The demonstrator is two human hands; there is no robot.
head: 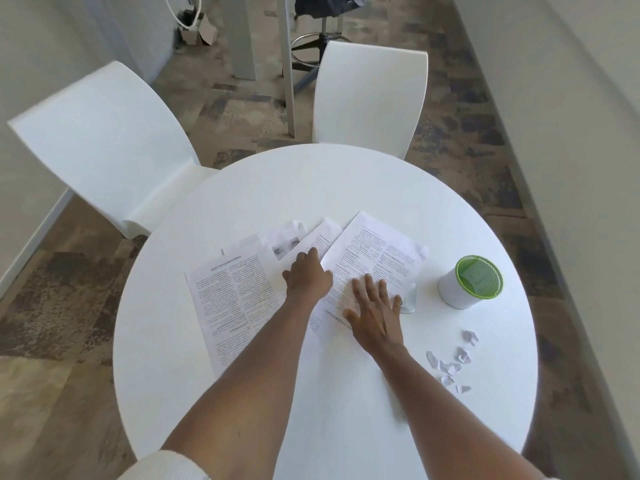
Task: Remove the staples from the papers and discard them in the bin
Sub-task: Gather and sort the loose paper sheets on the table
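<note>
Round white counter point(311, 188) under both hands. Printed papers point(235, 289) spread beneath and left of them. Left hand point(308, 275) curled loosely on the sheets, grasping nothing; right hand point(375, 313) flat, fingers spread. Green-rimmed bin point(472, 282) to the right of the right hand. Paper scraps point(453, 362) nearer, also right.

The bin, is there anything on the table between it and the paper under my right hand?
Almost nothing. The bin stands right of the paper that the right hand presses flat. Only a small pale object at the paper's edge lies in that gap; what it is cannot be told. The torn scraps lie nearer you, out of the way.
</note>
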